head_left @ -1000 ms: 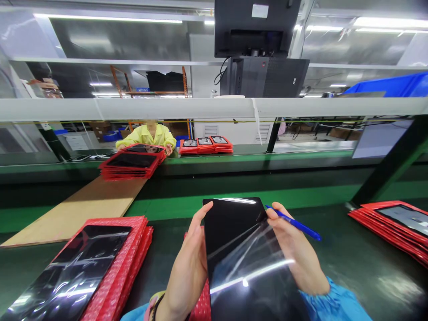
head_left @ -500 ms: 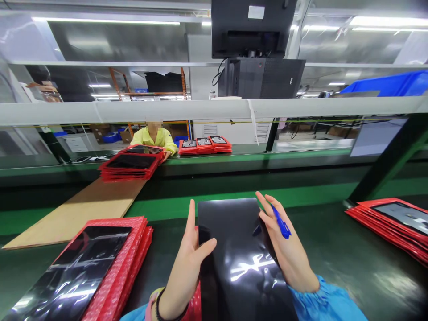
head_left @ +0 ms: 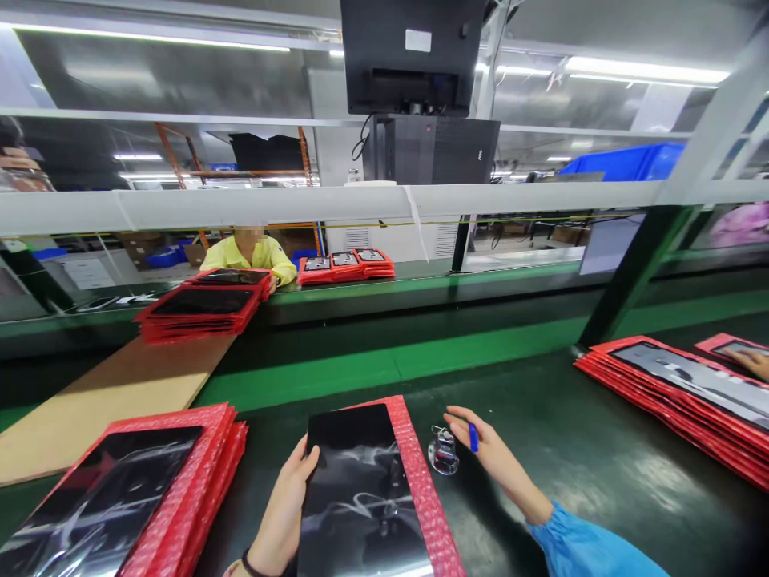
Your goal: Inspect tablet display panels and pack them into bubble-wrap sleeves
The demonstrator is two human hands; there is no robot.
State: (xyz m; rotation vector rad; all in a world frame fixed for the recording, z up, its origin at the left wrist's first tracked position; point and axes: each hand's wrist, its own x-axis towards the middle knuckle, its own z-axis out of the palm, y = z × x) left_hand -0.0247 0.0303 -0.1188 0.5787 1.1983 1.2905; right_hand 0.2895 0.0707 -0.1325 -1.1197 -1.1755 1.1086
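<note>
1. Glossy black panel, lower centre, streaked with white reflections.
2. Red, bubble-patterned pouch along its right edge.
3. Blue pen, right of lower centre.
4. Light-blue sleeve, lower right.
5. Yellow jacket, left of centre.

- Left hand: in a side grip, thumb lying uppermost, most of the fingers hidden.
- Left wrist: low at the lower edge of view, the arm behind it out of frame.
- Right hand: well apart from the left, fingers partly bent, pointing forward and leftward.
- Right forearm: slants in from the lower right.
</note>
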